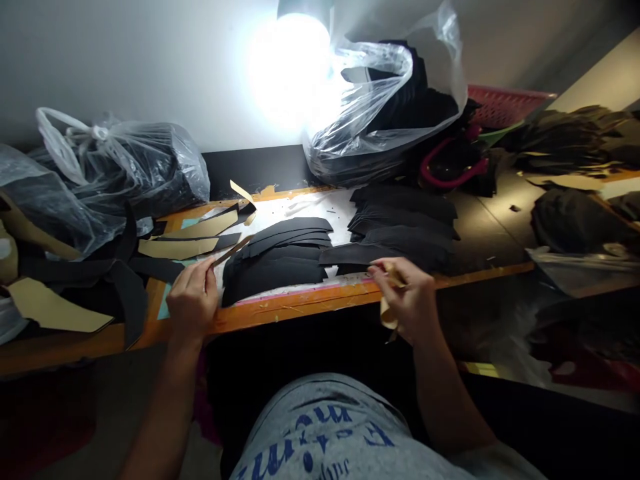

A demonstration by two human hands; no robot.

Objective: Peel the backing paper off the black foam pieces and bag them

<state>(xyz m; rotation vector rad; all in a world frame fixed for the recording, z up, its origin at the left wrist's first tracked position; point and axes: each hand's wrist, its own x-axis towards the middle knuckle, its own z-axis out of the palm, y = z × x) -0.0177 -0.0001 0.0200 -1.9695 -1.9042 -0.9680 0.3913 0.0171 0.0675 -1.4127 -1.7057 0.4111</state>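
My left hand [193,293] is closed at the table's front edge, pinching a thin dark strip [233,249] seen nearly edge-on. Right of it lies a fanned stack of curved black pieces [275,263]. In my right hand [407,293] is a curled tan strip [387,313], hanging down below the fingers. Its fingertips meet the end of a long black piece [350,254]; whether they grip that piece too, I cannot tell. Behind lies another layered stack of black pieces [405,217].
Tan-backed pieces [177,249] lie loosely at the left. Knotted plastic bag [140,160] and open plastic bag [370,133] with black pieces stand by the wall. A bright lamp [300,60] hangs above. Farther right are a pink basket [510,107] and piles of dark pieces [570,143].
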